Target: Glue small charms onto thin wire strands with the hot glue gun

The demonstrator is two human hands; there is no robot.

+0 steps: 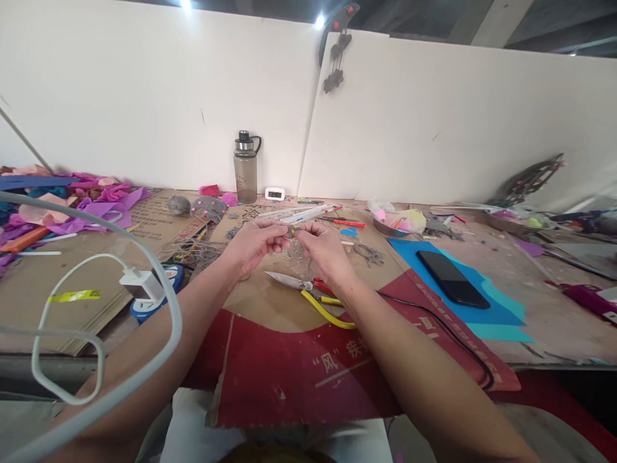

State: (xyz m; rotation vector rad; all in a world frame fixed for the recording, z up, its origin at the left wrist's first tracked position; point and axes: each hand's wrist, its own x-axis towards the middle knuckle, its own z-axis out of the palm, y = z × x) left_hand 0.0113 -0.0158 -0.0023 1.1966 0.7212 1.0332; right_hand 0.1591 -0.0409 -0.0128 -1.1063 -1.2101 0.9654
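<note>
A small grey piece with a yellow spot [293, 230] is pinched between both hands above the cardboard mat; its exact kind is too small to make out. My left hand [258, 244] closes on it from one side, thumb and fingers together. From the other side my right hand [324, 249] grips it with thumb and forefinger. Below the hands lie scissors [292, 280] with red at the pivot, and a pair of yellow-handled pliers [330, 312], partly behind my right forearm. Grey scraps [294, 257] are scattered under the fingers.
A water bottle [246, 170] and small digital clock [274, 193] stand by the white wall board. Grey strands [200, 254] lie left, near a white charger plug [141, 285]. A phone [452, 280] rests on blue sheets at right. A pale cable [176, 315] loops across the left foreground.
</note>
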